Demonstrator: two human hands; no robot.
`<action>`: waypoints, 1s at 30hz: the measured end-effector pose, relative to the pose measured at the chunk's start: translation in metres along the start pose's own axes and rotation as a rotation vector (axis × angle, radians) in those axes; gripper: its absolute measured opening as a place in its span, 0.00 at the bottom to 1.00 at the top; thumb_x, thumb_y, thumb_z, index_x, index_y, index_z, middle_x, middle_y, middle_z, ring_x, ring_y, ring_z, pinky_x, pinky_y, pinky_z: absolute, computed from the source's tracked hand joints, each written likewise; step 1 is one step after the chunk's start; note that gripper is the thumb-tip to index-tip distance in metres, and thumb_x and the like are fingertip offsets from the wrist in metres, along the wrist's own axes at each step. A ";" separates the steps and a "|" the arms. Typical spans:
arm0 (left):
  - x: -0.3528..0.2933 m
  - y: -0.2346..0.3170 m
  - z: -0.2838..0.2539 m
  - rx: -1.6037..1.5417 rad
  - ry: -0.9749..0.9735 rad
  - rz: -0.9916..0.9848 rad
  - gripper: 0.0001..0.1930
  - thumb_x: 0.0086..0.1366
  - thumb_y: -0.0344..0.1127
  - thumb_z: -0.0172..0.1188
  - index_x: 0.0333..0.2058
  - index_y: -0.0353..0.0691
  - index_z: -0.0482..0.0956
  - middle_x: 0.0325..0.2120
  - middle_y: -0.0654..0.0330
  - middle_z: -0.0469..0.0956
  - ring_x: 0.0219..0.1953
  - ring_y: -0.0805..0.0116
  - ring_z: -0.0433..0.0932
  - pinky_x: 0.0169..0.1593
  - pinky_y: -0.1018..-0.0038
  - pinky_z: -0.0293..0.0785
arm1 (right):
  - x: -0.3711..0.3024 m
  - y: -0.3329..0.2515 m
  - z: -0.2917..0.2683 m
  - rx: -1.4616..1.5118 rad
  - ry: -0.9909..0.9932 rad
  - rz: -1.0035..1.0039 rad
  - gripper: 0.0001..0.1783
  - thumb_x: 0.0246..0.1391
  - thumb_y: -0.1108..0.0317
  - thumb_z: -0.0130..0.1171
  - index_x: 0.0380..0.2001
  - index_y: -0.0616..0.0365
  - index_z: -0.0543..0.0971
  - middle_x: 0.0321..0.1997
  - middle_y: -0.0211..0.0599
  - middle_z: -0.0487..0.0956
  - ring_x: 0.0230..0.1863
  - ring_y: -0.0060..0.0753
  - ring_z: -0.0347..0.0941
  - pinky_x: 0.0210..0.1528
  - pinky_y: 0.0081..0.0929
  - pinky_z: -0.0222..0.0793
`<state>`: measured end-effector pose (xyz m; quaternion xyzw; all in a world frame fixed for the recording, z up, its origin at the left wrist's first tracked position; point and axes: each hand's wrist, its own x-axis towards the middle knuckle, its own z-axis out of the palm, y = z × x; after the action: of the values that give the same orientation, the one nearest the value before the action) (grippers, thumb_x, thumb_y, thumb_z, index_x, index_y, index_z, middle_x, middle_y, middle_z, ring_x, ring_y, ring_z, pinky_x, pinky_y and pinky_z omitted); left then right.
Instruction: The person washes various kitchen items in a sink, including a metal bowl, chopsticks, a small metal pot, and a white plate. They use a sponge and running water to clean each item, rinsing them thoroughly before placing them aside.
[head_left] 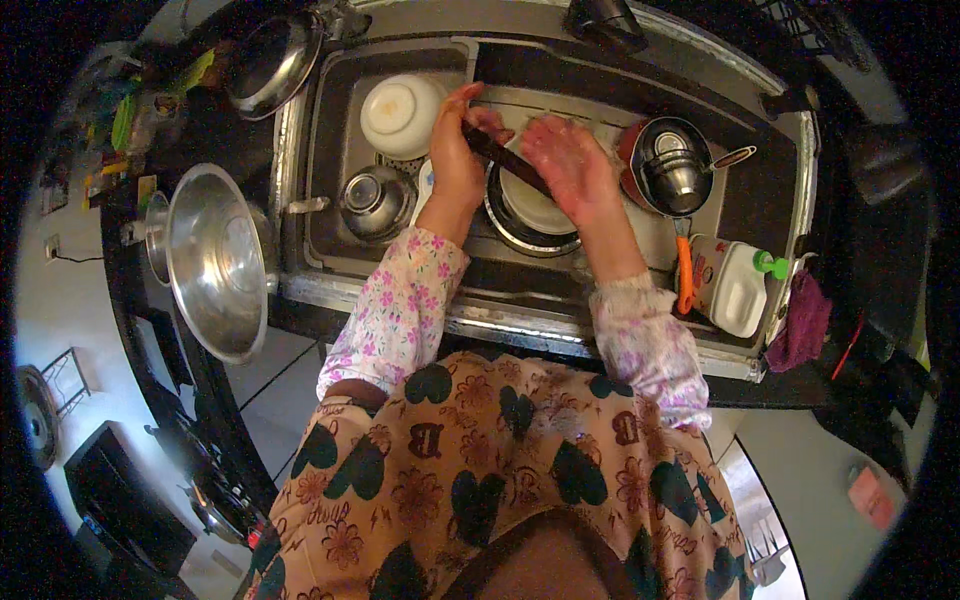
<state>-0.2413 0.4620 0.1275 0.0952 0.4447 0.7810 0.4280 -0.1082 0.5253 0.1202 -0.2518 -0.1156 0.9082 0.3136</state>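
Dark bar (505, 158) held near one end above the sink (742, 200)

The bar slants over the middle of the sink, its upper end in the left grip (455, 170) and its lower end running behind the right grip (575, 165). The left fingers are loosely curled about it. The right hand is spread with its fingers stretched out; whether it touches the bar, I cannot tell. Nor can I tell whether the bar is a separate tool or a handle fixed to something, as its far end is hidden.

It looks stiff and slim, and probably light enough for one hand if it stands alone. Its surface would likely be slippery if wet, so a full wrap with the thumb across should serve better than a fingertip pinch. The bare middle stretch seems the best place to take hold, steadied near the lower end.

Right below lie a pale plate (537, 205) and the dark pan (533, 240) around it. The plate may be fragile, so a dropped bar could chip it. The white bowl (403, 115) and steel bowl (372, 200) sit to the left, the red pot (634, 160) to the right.
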 end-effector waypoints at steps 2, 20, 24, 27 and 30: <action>0.001 0.003 0.005 -0.036 -0.037 -0.042 0.21 0.66 0.49 0.37 0.43 0.37 0.70 0.28 0.57 0.73 0.33 0.66 0.71 0.40 0.70 0.69 | -0.019 0.003 0.050 -0.424 -0.154 -0.125 0.19 0.58 0.62 0.45 0.43 0.68 0.70 0.43 0.44 0.74 0.44 0.38 0.70 0.49 0.30 0.65; -0.030 -0.052 0.081 0.306 -0.353 -0.054 0.44 0.59 0.69 0.30 0.62 0.38 0.42 0.62 0.57 0.45 0.63 0.63 0.47 0.63 0.71 0.41 | 0.012 -0.020 -0.002 -1.092 -0.050 -0.678 0.34 0.58 0.53 0.37 0.60 0.66 0.50 0.64 0.53 0.51 0.65 0.54 0.44 0.65 0.39 0.38; -0.013 -0.050 0.074 0.154 -0.182 -0.069 0.41 0.58 0.69 0.31 0.59 0.41 0.53 0.59 0.60 0.56 0.58 0.61 0.58 0.59 0.69 0.53 | -0.015 0.000 0.001 -1.092 -0.126 -0.818 0.34 0.60 0.47 0.30 0.61 0.63 0.51 0.65 0.45 0.50 0.66 0.42 0.44 0.65 0.32 0.37; -0.026 -0.057 0.079 0.276 -0.318 -0.103 0.42 0.58 0.70 0.29 0.60 0.41 0.51 0.60 0.60 0.54 0.60 0.61 0.55 0.61 0.69 0.49 | 0.016 -0.010 0.001 -1.041 0.047 -0.799 0.32 0.58 0.52 0.35 0.59 0.63 0.55 0.63 0.54 0.54 0.64 0.58 0.46 0.65 0.39 0.40; -0.035 -0.070 0.085 0.317 -0.325 0.002 0.44 0.57 0.71 0.28 0.60 0.39 0.50 0.60 0.58 0.53 0.62 0.62 0.51 0.63 0.69 0.42 | 0.011 -0.039 0.009 -0.924 0.035 -0.589 0.34 0.58 0.48 0.33 0.59 0.65 0.54 0.63 0.55 0.53 0.65 0.56 0.44 0.65 0.38 0.38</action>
<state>-0.1340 0.5039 0.1311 0.2861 0.4869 0.6763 0.4730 -0.1009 0.5620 0.1375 -0.3355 -0.5627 0.6323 0.4135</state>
